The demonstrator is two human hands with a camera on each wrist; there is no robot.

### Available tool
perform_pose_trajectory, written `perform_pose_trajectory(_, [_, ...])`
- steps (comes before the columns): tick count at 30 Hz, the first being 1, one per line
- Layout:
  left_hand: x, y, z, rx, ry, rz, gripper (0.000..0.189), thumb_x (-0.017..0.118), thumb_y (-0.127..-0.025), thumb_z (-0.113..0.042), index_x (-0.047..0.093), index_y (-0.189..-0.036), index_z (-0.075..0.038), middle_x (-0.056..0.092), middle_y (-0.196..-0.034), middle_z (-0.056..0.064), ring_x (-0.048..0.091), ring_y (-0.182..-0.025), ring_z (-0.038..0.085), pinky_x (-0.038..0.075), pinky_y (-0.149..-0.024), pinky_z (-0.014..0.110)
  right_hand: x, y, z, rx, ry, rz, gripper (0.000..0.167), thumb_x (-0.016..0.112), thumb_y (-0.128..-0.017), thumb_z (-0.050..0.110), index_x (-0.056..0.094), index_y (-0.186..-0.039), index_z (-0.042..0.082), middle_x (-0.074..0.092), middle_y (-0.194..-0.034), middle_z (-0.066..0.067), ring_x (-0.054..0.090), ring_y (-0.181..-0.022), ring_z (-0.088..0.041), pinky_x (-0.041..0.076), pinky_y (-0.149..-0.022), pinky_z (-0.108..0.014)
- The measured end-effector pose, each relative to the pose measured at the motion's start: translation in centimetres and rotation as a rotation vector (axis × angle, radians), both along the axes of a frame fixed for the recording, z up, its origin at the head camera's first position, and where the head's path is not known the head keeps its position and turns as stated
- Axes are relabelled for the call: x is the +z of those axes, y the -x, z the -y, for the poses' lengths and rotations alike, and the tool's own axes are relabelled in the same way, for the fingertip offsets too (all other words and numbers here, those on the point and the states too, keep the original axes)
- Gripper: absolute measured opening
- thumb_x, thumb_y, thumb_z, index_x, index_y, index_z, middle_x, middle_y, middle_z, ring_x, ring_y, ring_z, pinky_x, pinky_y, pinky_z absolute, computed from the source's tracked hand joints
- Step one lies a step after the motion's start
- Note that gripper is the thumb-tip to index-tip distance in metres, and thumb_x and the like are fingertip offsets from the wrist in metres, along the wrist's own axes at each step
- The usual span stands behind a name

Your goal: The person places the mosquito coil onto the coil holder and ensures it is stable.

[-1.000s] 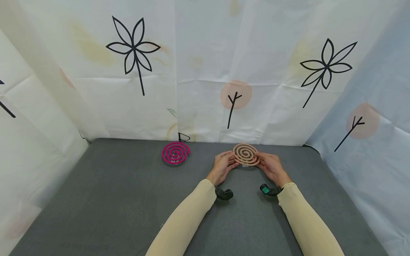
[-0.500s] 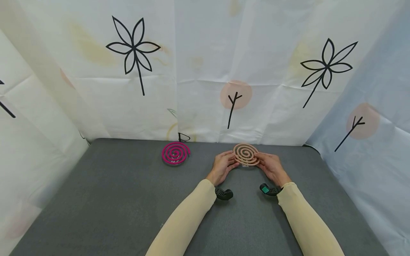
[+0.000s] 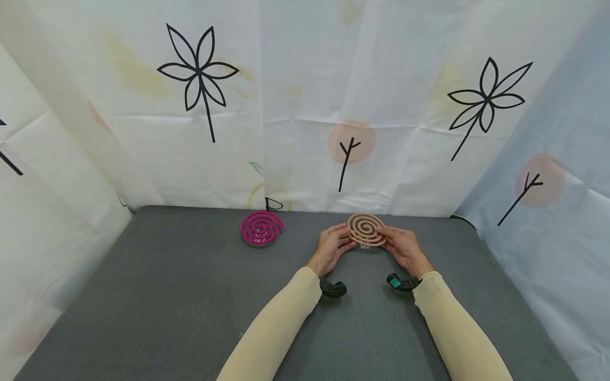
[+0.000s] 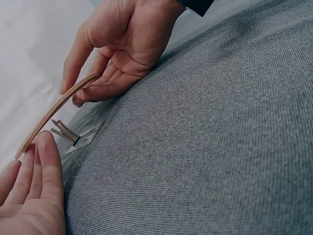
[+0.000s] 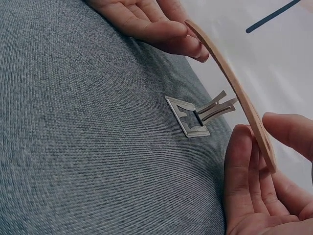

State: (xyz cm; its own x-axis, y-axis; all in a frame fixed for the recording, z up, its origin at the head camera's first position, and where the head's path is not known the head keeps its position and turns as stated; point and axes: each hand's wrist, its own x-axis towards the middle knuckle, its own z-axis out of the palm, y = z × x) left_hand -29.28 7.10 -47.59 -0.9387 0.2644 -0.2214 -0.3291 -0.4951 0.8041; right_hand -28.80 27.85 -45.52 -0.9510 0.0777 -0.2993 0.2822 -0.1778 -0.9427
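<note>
Between the two hands is a tan spiral mosquito coil point(image 3: 366, 228), held nearly flat above the table. My left hand point(image 3: 330, 247) pinches its left edge; my right hand point(image 3: 402, 246) pinches the right edge between thumb and fingers. Both wrist views show the coil edge-on. Beneath it, a small metal coil stand point(image 5: 215, 108) rests on the grey cloth, with its split prongs rising toward the coil's underside. In the right wrist view the prong tips overlap the coil's edge.
Left of the hands, a pink mosquito coil point(image 3: 261, 228) sits on the dark grey table point(image 3: 167, 296), with some metal showing under it. A white printed curtain point(image 3: 305, 106) stands behind the table and along both sides.
The right hand's fingertips have shifted slightly inward over the tan coil. Otherwise the hands, the coil and the pink coil stay in place.
</note>
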Motion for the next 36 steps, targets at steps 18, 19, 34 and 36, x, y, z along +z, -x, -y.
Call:
perform_pose_trajectory(18, [-0.44,-0.18,-0.14,0.027,0.111,-0.032,0.037,0.052,-0.104,0.001,0.054,-0.141,0.002,0.060,-0.114,0.016,0.062,-0.094,0.020,0.056,-0.093,0.035,0.18,-0.22,0.01,0.004,-0.006,-0.019,0.050,0.055,-0.106,0.010,0.039,-0.148,-0.012,0.066,-0.102,0.000,0.067,-0.093,-0.006,0.057,-0.085,-0.024])
perform_pose_trajectory(19, [-0.42,-0.19,-0.16,0.029,0.113,-0.030,0.037,0.052,-0.104,0.001,0.054,-0.141,0.002,0.061,-0.113,0.016,0.062,-0.094,0.020,0.057,-0.092,0.035,0.18,-0.20,0.01,0.005,-0.009,-0.018,0.050,0.055,-0.106,0.010,0.039,-0.148,-0.012,0.066,-0.102,0.000,0.067,-0.093,-0.006,0.057,-0.085,-0.023])
perform_pose_trajectory(34, [-0.26,-0.02,-0.52,0.069,0.145,0.010,0.035,0.048,-0.103,0.003,0.055,-0.137,0.006,0.062,-0.113,0.017,0.064,-0.091,0.019,0.058,-0.089,0.034,0.11,0.06,0.15,-0.016,-0.040,0.001,0.049,0.056,-0.105,0.008,0.041,-0.146,-0.013,0.066,-0.101,-0.002,0.067,-0.091,-0.006,0.058,-0.082,-0.023])
perform_pose_trajectory(36, [-0.22,-0.08,-0.56,0.075,0.150,0.010,0.035,0.047,-0.103,0.003,0.056,-0.136,0.006,0.063,-0.111,0.017,0.064,-0.091,0.019,0.058,-0.089,0.034,0.13,0.08,0.15,-0.019,-0.043,0.004,0.049,0.056,-0.104,0.008,0.041,-0.146,-0.013,0.066,-0.101,-0.001,0.067,-0.090,-0.006,0.058,-0.082,-0.023])
